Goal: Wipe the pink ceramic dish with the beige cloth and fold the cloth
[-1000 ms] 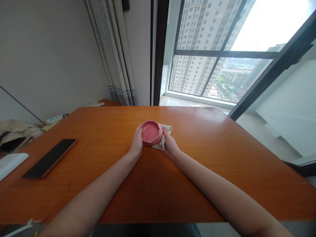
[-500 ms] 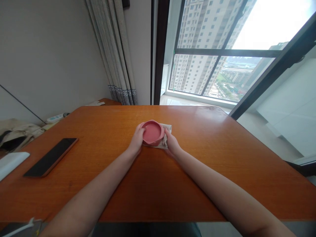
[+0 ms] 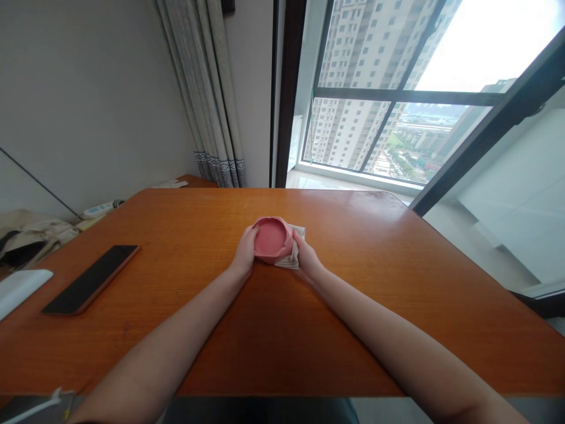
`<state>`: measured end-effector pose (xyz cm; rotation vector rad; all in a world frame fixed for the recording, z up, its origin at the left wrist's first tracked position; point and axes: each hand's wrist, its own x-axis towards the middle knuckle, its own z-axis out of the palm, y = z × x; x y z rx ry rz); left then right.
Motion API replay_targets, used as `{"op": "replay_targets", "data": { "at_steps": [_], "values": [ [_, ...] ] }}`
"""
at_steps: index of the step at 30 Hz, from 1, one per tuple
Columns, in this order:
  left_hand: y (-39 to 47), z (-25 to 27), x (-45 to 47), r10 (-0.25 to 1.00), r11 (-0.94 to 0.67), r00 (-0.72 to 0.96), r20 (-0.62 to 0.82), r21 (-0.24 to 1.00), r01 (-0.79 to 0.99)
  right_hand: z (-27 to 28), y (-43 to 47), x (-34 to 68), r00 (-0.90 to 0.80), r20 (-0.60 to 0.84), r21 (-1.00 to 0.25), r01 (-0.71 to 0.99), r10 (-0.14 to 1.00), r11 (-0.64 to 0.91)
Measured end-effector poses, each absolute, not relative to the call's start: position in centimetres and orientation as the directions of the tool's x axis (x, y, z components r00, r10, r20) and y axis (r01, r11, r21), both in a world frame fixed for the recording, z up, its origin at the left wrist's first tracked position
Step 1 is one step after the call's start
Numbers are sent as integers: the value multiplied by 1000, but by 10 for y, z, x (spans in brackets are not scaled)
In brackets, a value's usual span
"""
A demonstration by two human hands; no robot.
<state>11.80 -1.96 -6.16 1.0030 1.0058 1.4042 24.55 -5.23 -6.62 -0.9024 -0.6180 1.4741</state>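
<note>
A pink, faceted shallow bowl (image 3: 271,237), perhaps an ashtray, is held above the middle of the wooden table (image 3: 375,265), its hollow facing me. My left hand (image 3: 245,246) grips the bowl's left side, with the thumb at the rim. At the right side my right hand (image 3: 306,252) is closed on a folded light beige cloth (image 3: 289,261) and presses it against the bowl. The cloth shows behind and below the bowl. Most fingers of both hands are hidden behind the bowl and the cloth.
A dark phone-like slab (image 3: 95,280) with an orange edge lies on the left of the table, beside a white object (image 3: 22,288). A power strip (image 3: 101,209) and crumpled fabric (image 3: 30,235) are beyond the left edge. A large window (image 3: 397,94) stands behind the table.
The bowl has turned a little between my hands, and its rim facets sit differently. The cloth has shifted slightly with the right hand; both hands keep their hold.
</note>
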Motion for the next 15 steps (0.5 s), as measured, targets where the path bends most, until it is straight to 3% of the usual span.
{"op": "replay_targets", "data": {
  "at_steps": [4,7,9,11,13,15],
  "values": [
    [-21,-53,117,981,-128,-188,44,874,-468,-62,-49,253,-68,-216,-871,-437,974,-224],
    [-24,-46,118,981,-123,-192,19,832,-541,-60,-43,275,-76,-254,-961,-96,964,-261],
    [-25,-46,120,987,-103,-162,17,837,-538,-58,-40,289,84,-97,-977,181,992,-111],
    [-27,-50,122,990,-90,-142,22,864,-495,-56,-40,296,220,183,-925,368,958,92],
    [-28,-56,124,991,-80,-130,27,902,-423,-54,-43,292,225,339,-898,366,914,243],
    [-30,-60,126,994,-67,-107,33,941,-330,-52,-47,283,131,326,-926,242,936,288]
  ]
}}
